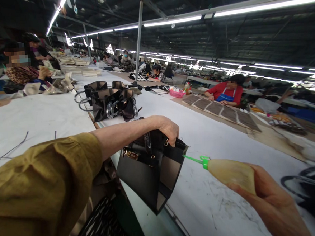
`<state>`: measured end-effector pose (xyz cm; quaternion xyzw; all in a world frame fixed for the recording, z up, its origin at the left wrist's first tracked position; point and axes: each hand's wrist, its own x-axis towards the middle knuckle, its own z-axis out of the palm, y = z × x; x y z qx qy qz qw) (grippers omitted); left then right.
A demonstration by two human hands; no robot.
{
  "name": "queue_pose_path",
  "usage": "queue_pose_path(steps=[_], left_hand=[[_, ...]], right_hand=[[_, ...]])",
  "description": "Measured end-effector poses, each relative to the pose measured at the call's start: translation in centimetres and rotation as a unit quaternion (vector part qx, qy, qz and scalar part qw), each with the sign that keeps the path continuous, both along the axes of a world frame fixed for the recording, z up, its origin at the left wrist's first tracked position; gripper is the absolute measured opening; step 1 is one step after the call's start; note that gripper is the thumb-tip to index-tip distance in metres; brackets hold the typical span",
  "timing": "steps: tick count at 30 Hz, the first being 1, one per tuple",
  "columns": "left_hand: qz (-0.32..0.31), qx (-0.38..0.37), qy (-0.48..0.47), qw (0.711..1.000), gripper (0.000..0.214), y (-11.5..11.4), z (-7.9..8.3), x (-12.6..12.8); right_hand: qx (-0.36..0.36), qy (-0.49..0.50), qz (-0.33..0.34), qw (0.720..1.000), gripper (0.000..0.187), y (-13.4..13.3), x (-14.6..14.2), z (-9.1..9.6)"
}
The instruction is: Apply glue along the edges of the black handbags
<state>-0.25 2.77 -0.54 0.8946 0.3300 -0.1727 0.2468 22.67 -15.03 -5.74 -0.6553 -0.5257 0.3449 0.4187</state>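
Note:
A black handbag [140, 176] with gold hardware and a beige-brown inner side lies tilted at the table's near edge. My left hand [169, 128] reaches over it, fingers closed on the bag's upper edge near a zipper pull. My right hand [268, 196] is wrapped round a yellowish squeeze bottle [231, 170] with a green nozzle. The nozzle's thin tip points left and meets, or nearly meets, the bag's top corner; I cannot tell whether it touches.
Several black handbags [105, 100] stand together beyond my left arm. Dark looped handles [294, 184] lie at the right edge. Brown panels [221, 110] lie across the white table [201, 129], before a person in red [236, 94]. Another person [22, 73] works at far left. A pink basket [176, 92] sits farther back.

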Motion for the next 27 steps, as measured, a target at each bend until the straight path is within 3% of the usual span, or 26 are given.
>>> queue_pose_path(steps=[5,13,20,27], left_hand=[[-0.008,0.067,0.006,0.998,0.031,0.1,0.3,1.2],[-0.012,0.156,-0.002,0.988,0.030,0.3,-1.3,1.7],[-0.006,0.167,0.011,0.986,0.032,-0.5,-1.5,1.8],[0.008,0.164,0.028,0.986,0.035,-1.3,-1.1,2.0]], right_hand=[[0.057,0.006,0.004,0.998,0.050,0.9,1.1,-1.3],[0.087,0.041,-0.009,0.995,0.050,2.2,1.1,-2.7],[0.071,0.068,-0.024,0.995,0.046,2.1,0.8,-2.6],[0.048,0.028,0.000,0.998,0.048,1.4,1.3,-3.3]])
